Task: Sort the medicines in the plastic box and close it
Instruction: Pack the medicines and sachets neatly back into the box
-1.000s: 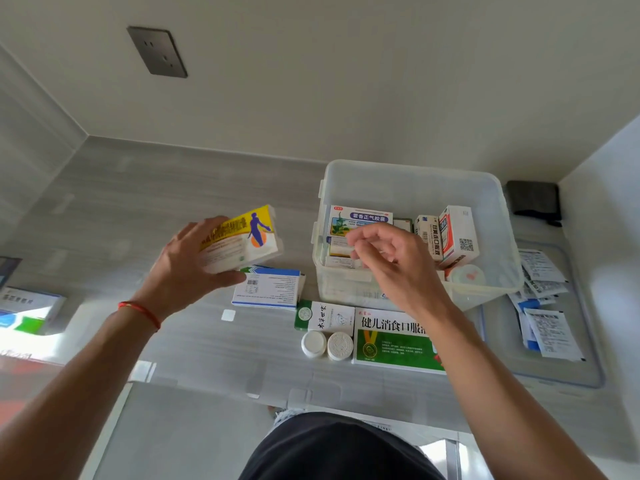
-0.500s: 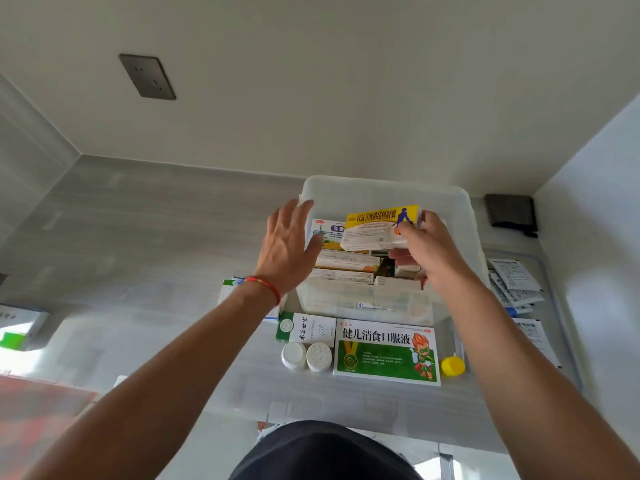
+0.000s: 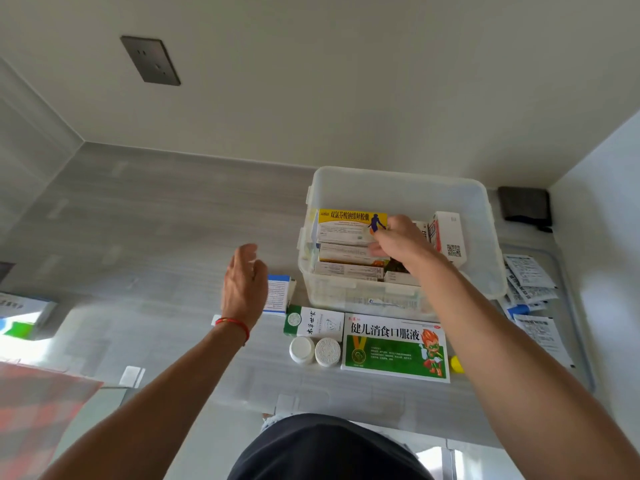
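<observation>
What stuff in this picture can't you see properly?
All in the head view:
- Blue-and-white box: partly hidden behind the left hand.
- Items low in the plastic box: covered by the right hand.
- Yellow cap: mostly behind the right forearm.
- Sachets: print too small to read.
- Box at the left edge: cut off, washed out by glare.

Translucent plastic box (image 3: 398, 183), matt wood-grain countertop (image 3: 173, 216)

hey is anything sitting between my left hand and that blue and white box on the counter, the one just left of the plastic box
Nothing visible. Your left hand hangs open right beside the blue and white box and overlaps its left edge in this view. The plastic box and the green and white carton sit off to its right and front.
</observation>
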Tool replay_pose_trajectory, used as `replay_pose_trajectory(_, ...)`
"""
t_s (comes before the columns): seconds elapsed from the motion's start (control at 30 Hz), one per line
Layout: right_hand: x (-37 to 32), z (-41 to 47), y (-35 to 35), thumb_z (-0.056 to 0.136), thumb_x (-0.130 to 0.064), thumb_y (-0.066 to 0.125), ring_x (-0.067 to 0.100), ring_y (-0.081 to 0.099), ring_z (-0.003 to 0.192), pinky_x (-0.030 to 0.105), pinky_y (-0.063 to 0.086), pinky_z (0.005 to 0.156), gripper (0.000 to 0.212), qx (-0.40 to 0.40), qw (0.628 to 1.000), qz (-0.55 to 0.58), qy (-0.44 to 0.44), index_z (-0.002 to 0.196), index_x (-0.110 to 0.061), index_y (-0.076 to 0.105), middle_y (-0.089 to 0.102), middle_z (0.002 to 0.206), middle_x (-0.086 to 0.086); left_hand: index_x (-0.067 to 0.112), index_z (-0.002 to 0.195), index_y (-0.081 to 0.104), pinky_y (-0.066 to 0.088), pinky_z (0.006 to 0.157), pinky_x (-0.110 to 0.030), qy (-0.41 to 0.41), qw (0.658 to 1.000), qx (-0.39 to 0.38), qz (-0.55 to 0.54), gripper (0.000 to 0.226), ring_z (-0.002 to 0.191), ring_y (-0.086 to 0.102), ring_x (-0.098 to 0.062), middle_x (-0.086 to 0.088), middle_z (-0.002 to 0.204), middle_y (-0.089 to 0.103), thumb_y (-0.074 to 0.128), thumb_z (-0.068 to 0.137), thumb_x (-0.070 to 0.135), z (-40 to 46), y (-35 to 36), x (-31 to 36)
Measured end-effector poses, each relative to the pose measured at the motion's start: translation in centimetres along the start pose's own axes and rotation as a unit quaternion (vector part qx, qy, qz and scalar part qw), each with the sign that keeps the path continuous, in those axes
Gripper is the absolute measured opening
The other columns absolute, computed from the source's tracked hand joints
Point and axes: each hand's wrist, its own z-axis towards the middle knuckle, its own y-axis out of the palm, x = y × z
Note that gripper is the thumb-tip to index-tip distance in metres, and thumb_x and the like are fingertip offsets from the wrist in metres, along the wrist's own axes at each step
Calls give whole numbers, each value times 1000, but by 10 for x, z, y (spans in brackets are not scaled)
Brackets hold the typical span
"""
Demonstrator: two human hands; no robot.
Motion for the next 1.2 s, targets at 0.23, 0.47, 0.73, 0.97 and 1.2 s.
replay_pose_trajectory(0.23, -13, -22, 0, 95, -7, 59, 17, 68, 101, 22, 52, 93, 32, 179, 961, -83, -194, 125, -10, 69, 65, 129, 9, 23, 152, 34, 30, 113, -55, 41, 928, -235, 285, 90, 145, 23, -29, -7, 157, 34, 74, 72, 16, 17, -15, -70)
replay_pose_trajectory(0.47, -8, -58, 10, 93, -6, 60, 6, 63, 85, 14, 50, 77, 23, 221, 952, -31, -211, 106, -18, 75, 69, 114, 2, 26, 154, 28, 31, 114, -60, 127, 882, -295, 344, 98, 148, 21, -27, -1, 156, 34, 80, 72, 21, 31, -3, -85)
replay_pose_trajectory(0.73, -9, -61, 4, 95, -7, 57, 8, 73, 83, 39, 62, 80, 22, 260, 954, 71, -132, 99, -20, 74, 75, 93, -9, 10, 138, 52, 42, 100, -40, 158, 972, -112, 134, 87, 115, 49, -32, -13, 126, 57, 88, 59, 17, 47, -38, -39)
replay_pose_trajectory(0.97, -16, -66, 7, 99, -28, 55, 12, 74, 70, 41, 61, 68, 19, 220, 946, 122, -204, 98, -20, 73, 75, 85, -5, 15, 146, 45, 45, 100, -34, 319, 943, -67, 72, 87, 118, 53, -24, -7, 132, 54, 80, 68, 35, 40, -65, 88)
replay_pose_trajectory(1.2, 3, -71, -28, 101, -26, 47, 12, 72, 63, 26, 54, 55, 25, 237, 931, 218, -174, 96, -21, 72, 76, 87, -2, 22, 147, 40, 44, 93, -27, 297, 870, -332, 212, 88, 114, 50, -19, -2, 127, 51, 82, 71, 37, 30, 1, 148)
